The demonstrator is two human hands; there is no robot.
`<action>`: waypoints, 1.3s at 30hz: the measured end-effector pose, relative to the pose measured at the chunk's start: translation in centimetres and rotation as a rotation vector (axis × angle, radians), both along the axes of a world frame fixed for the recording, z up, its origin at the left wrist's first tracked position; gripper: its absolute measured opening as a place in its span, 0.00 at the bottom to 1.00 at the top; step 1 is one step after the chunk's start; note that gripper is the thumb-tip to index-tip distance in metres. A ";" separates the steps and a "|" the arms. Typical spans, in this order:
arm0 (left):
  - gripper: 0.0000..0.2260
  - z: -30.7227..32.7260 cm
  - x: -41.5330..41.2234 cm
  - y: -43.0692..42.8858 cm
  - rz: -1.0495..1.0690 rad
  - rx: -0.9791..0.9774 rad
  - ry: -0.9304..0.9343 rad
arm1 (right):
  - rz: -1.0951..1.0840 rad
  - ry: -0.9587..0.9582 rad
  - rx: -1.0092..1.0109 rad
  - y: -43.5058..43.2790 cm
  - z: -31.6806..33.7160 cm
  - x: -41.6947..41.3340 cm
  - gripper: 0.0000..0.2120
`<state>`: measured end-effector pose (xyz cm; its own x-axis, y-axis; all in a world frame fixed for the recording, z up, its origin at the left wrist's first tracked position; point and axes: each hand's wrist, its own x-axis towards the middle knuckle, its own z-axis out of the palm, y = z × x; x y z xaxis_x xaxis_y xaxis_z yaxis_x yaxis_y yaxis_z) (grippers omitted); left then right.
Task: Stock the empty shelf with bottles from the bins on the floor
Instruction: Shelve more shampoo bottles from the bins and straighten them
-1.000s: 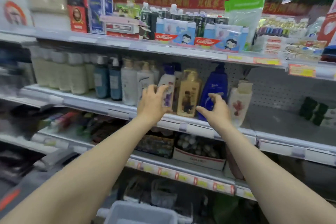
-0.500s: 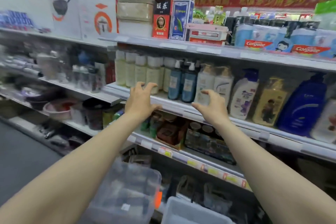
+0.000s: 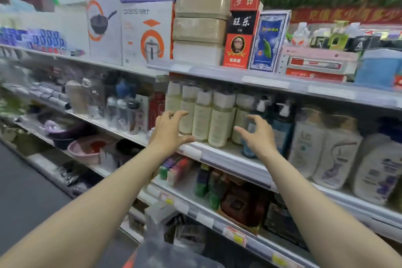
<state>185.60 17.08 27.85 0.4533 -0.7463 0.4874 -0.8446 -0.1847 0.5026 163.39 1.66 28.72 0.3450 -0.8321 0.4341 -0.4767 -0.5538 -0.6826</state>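
Left hand [image 3: 168, 130], right hand [image 3: 257, 135] hover apart — empty — by shelf edge [image 3: 228, 160]

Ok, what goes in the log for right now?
left hand open | right hand open | both empty, near cream bottles

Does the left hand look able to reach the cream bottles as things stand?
Probably yes: the left hand is open and empty just in front of the cream bottles, which stand at the front edge of the shelf with nothing between.

Five cream bottles [image 3: 219, 124]; two blue pump bottles [image 3: 281, 135]; four stacked packs [image 3: 202, 4].
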 end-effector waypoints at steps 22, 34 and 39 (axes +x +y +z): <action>0.55 0.8 12.6 -19.7 -0.288 -0.142 -0.559 | -0.340 -0.123 0.259 -7.7 -6.8 13.0 0.15; 0.50 1.2 13.9 -21.4 -0.438 -0.234 -0.651 | -0.432 -0.247 0.167 -6.7 -7.4 14.7 0.39; 0.51 1.1 14.0 -22.6 -0.435 -0.192 -0.646 | -0.481 -0.219 0.147 -7.2 -7.3 15.2 0.38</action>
